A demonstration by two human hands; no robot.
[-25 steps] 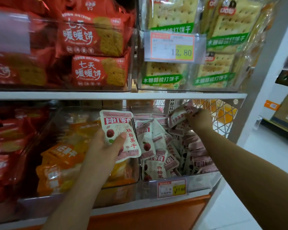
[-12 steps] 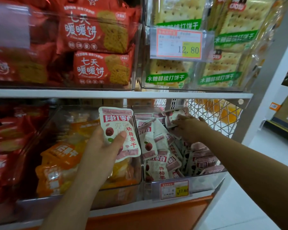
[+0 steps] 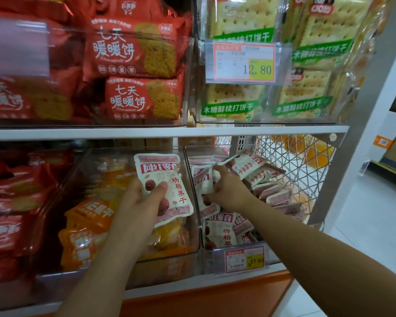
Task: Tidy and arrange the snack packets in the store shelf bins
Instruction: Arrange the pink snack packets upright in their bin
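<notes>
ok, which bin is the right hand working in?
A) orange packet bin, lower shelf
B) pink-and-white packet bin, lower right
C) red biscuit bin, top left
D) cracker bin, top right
B: the right hand grips among the pink-and-white packets in the lower right bin, above the 17.80 price tag; the left hand holds a spare packet outside it.

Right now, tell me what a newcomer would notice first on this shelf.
The left hand holds up a white-and-pink pouch at the centre, before the orange packets. Beside it, the right hand grips another pouch inside the clear bin of matching pouches. Above, red biscuit packs at left and a 12.80 price tag at right stand out.
</notes>
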